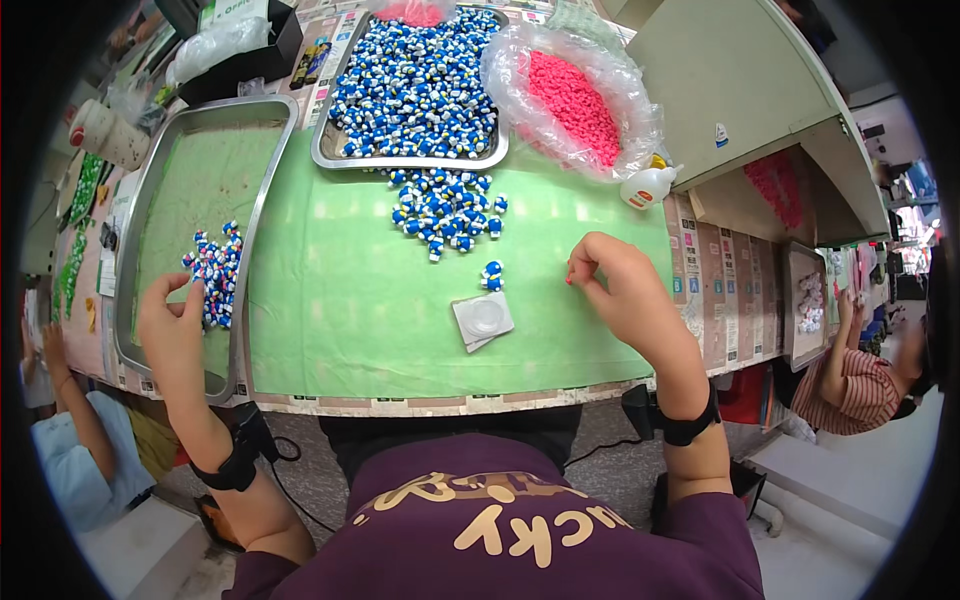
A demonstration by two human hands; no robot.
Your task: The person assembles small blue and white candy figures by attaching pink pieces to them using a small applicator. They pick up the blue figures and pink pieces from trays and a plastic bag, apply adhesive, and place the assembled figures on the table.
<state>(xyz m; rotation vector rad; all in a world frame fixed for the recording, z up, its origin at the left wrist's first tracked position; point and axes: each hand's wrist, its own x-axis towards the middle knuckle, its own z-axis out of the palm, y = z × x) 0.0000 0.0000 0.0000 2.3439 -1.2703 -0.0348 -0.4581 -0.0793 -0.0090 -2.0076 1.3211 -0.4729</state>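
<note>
My left hand (172, 320) is over the metal tray at the left, its thumb and forefinger close together at the edge of a pile of small blue-and-white figurines with red bits (218, 275). Whether a figurine is between those fingertips is hidden. Above the green cloth, my right hand (622, 285) is closed in a pinch on a tiny pink piece (569, 281). Between the hands, one blue-and-white figurine (491, 275) sits just behind a small pale square block with a round hollow (484, 319). A loose heap of similar figurines (445, 210) lies farther back.
A metal tray (322, 152) full of figurines stands at the back. Beside it are a clear bag of pink pieces (572, 105) and a small white bottle (648, 187). The left tray's rim (262, 180) and a grey cabinet (735, 90) flank the green cloth (340, 330). Other people sit at both sides.
</note>
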